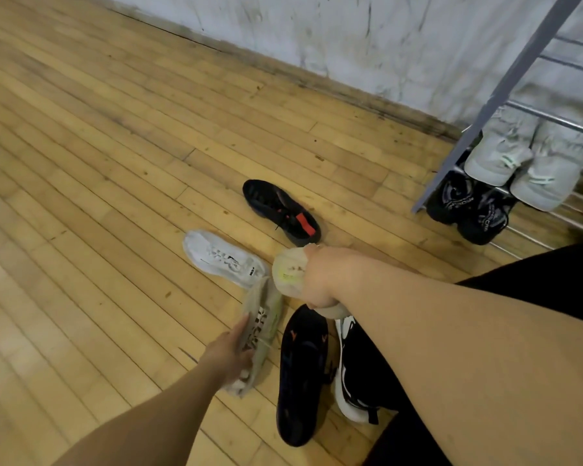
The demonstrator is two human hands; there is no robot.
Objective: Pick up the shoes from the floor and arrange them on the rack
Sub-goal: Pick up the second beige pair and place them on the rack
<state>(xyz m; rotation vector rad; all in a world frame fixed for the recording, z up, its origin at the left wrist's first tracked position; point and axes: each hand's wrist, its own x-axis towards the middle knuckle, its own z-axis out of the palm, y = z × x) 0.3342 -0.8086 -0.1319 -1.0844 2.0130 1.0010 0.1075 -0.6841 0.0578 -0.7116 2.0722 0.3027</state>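
Observation:
My left hand grips a beige knit shoe by its heel end, low over the floor. My right hand is closed on a second beige shoe, its toe pointing left. On the floor lie a white shoe, a black shoe with a red tongue tag, a black shoe near my legs and a black-and-white shoe beside it. The metal shoe rack stands at the right against the wall.
On the rack sit a pair of light grey shoes and, below them, a pair of black shoes. A scuffed white wall runs along the back. Wooden floorboards stretch out to the left. My dark-clothed leg fills the lower right.

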